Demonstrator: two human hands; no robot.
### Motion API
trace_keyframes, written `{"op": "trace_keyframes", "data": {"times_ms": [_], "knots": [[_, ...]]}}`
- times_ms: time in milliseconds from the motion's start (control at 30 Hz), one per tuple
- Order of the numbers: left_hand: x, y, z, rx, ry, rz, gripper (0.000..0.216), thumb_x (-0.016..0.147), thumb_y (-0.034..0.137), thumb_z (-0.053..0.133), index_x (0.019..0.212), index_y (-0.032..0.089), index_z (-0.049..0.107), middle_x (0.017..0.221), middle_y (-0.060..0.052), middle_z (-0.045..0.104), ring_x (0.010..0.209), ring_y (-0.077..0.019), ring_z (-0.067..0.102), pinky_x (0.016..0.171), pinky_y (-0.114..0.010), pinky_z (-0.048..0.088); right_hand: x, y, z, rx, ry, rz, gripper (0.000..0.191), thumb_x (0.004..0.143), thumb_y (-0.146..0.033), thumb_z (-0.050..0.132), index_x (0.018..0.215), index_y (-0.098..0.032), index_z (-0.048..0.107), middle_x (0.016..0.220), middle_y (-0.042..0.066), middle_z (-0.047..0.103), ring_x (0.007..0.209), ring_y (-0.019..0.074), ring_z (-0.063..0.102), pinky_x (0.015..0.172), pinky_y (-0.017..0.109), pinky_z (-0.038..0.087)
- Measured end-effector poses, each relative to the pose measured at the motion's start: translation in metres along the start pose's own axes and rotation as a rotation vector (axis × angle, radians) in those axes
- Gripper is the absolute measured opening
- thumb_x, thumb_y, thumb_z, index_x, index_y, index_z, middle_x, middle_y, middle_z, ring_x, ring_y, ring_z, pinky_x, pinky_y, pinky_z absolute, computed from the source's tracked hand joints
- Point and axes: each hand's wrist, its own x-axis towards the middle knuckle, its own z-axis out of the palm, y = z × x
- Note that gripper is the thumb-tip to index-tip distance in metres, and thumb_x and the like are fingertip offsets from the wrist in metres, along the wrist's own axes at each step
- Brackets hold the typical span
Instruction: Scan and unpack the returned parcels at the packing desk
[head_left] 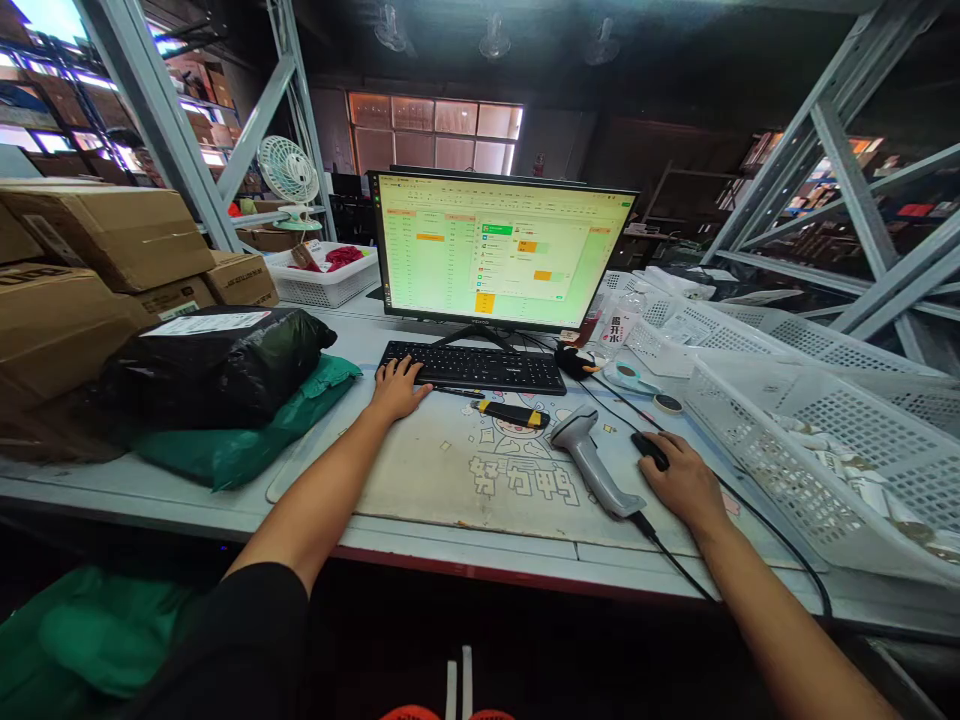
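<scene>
On my feed I count two hands. Nearest is one grey scanner, lying on the mat [420, 485], and beside it my right hand [684, 482], fingers curled down over one black mouse [649, 450]. Just past the scanner [596, 465] I see one black-and-yellow utility knife [514, 413]. My left hand [400, 388] rests palm-down, fingers spread, on the left end of one black keyboard [487, 368]. Beyond that stands one lit monitor [435, 250].

The mat, pale and printed with a cartoon and large characters, lies on a whitish table [187, 502]. On its left I get one black parcel [225, 375] on top of one green parcel [247, 445], against stacked cardboard boxes [112, 235]. White perforated baskets [757, 455] crowd the right; they overlap, so I can't count them exactly.

Farther off, in a dim room with loaded shelves, I make out one small fan [288, 168], one paned window [435, 130] and three ceiling lamps [495, 38].
</scene>
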Motion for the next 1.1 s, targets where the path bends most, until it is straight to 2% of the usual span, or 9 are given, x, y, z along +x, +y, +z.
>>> {"op": "trace_keyframes", "data": {"times_ms": [233, 367, 600, 1100], "knots": [[0.0004, 0.0004, 0.0005, 0.002, -0.002, -0.003, 0.066, 0.105, 0.056, 0.043, 0.163, 0.025, 0.045, 0.175, -0.011, 0.032, 0.161, -0.0391, 0.027, 0.131, -0.057, 0.023, -0.0005, 0.0061, 0.0056, 0.016, 0.026, -0.021, 0.046, 0.092, -0.039, 0.053, 0.129, -0.022, 0.074, 0.137, 0.012, 0.067, 0.119, 0.0329, 0.067, 0.103, 0.051, 0.059], [-0.0002, 0.001, 0.0003, 0.001, 0.003, 0.001, 0.066, 0.105, 0.056, 0.043, 0.163, 0.024, 0.045, 0.175, -0.011, 0.032, 0.161, -0.039, 0.027, 0.131, -0.057, 0.023, 0.0006, 0.0055, 0.0041, 0.082, 0.024, -0.032, 0.049, 0.094, -0.039, 0.05, 0.134, -0.018, 0.069, 0.135, 0.015, 0.067, 0.12, 0.0328, 0.067, 0.107, 0.051, 0.056], [-0.0023, 0.0024, -0.0003, 0.002, 0.015, 0.002, 0.065, 0.105, 0.055, 0.045, 0.162, 0.023, 0.047, 0.175, -0.012, 0.032, 0.16, -0.0391, 0.029, 0.131, -0.057, 0.024, 0.0026, 0.0065, 0.0031, 0.14, -0.005, -0.06, 0.05, 0.097, -0.046, 0.047, 0.132, -0.017, 0.067, 0.136, 0.017, 0.066, 0.127, 0.0325, 0.064, 0.115, 0.052, 0.05], [-0.0065, 0.0045, -0.0028, -0.054, 0.004, -0.003, 0.064, 0.105, 0.052, 0.047, 0.161, 0.022, 0.047, 0.174, -0.013, 0.033, 0.161, -0.0391, 0.027, 0.132, -0.058, 0.021, 0.0041, 0.0085, 0.0056, 0.171, 0.032, -0.07, 0.044, 0.095, -0.043, 0.051, 0.126, -0.02, 0.071, 0.132, 0.016, 0.068, 0.121, 0.0321, 0.067, 0.113, 0.053, 0.053]]}}
